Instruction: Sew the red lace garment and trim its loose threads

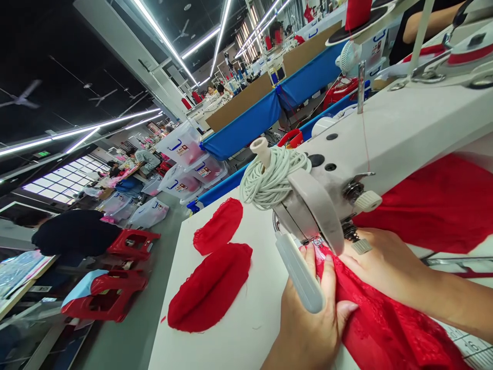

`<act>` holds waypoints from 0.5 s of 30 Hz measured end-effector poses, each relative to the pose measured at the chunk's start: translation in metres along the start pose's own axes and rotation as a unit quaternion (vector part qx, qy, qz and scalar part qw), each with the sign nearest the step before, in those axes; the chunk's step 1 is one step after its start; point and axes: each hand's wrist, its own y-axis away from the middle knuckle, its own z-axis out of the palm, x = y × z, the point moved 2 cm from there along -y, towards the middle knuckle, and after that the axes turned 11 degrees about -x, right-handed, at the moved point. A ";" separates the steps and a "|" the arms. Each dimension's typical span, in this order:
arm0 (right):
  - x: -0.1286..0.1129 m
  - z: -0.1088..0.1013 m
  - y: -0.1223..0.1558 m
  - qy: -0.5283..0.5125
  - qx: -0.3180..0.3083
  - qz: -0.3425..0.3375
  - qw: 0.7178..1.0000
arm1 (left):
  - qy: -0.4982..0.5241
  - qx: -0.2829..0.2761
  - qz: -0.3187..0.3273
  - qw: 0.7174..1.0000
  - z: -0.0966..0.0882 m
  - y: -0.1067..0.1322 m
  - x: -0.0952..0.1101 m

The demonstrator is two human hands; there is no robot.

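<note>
A white sewing machine (pixel 389 133) stands on the white table (pixel 231 329), with a coil of white cord (pixel 273 180) wound on its end. Red lace fabric (pixel 385 329) lies under the machine's needle area. My left hand (pixel 311 318) presses flat on the lace's left edge, fingers stretched toward the needle. My right hand (pixel 385 262) lies flat on the lace just right of the needle, partly behind the machine head. More red fabric (pixel 439 205) is spread beyond the machine arm.
Two red lace pieces (pixel 211 282) lie on the table to the left. Red plastic stools (pixel 115 288) stand on the floor at left. Clear storage bins (pixel 185 154) and blue-skirted tables (pixel 246 128) run behind. Other workers sit further back.
</note>
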 end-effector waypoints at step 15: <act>0.001 -0.001 -0.002 0.013 0.010 0.004 1.000 | 0.005 -0.022 0.024 0.999 -0.008 -0.007 -0.004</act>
